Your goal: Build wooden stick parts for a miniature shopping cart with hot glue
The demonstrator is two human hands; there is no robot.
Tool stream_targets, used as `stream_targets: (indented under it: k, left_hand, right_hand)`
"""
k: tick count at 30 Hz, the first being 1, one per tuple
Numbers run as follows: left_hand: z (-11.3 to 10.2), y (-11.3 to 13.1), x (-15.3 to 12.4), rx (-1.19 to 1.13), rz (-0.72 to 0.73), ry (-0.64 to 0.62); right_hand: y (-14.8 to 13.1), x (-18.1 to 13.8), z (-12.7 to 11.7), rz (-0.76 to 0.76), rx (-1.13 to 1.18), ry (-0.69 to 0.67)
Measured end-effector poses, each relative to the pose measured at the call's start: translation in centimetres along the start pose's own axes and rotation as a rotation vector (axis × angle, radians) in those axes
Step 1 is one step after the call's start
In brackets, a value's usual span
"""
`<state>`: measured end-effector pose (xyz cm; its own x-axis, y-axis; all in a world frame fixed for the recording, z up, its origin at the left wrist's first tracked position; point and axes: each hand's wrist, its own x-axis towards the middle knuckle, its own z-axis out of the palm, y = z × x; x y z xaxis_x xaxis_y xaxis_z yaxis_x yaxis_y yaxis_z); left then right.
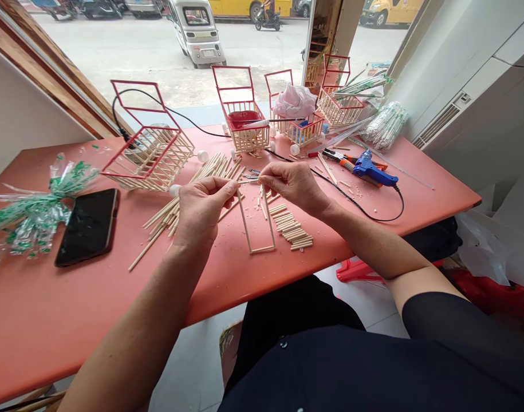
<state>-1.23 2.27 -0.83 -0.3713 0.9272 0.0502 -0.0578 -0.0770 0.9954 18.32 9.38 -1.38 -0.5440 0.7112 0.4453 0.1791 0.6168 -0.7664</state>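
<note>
At the far left, clear-and-green plastic wrappers [38,212] lay on the pinkish-red table [51,320], with a dark phone [87,228] just to their right. Beyond the phone, on the far side, stood a stick cart [158,166] with a red rim and handle.

The left forearm entered from the near left edge and slanted away and to the right over the table. The left hand [199,209] was turned with its back up, its fingers curled and its thumb pressed towards the forefinger. That pinch gripped the far left corner of a narrow rectangular stick frame [262,250]. Long loose sticks [216,165] lay beyond and to the left of this hand.

The frame was over the middle of the table between the hands, its long sides running nearer from the fingertips; whether its near end touched the tabletop could not be told.

The right hand [294,180], knuckles up and fingers bent inward, pinched the frame's far right corner, its fingertips near the left's. Short cut sticks [292,229] lay nearer, below that hand. The right forearm reached left and away from a bent elbow beside a dark sleeve [433,320]. Farther right rested a blue glue gun [369,167].
</note>
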Motion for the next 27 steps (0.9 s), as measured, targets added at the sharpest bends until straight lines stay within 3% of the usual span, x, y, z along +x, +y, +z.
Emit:
stream_targets:
  k: [27]
  left_hand:
    - [0.05, 0.18, -0.15, 0.014, 0.007, -0.011]
  right_hand:
    - [0.06, 0.08, -0.02, 0.02, -0.002, -0.006]
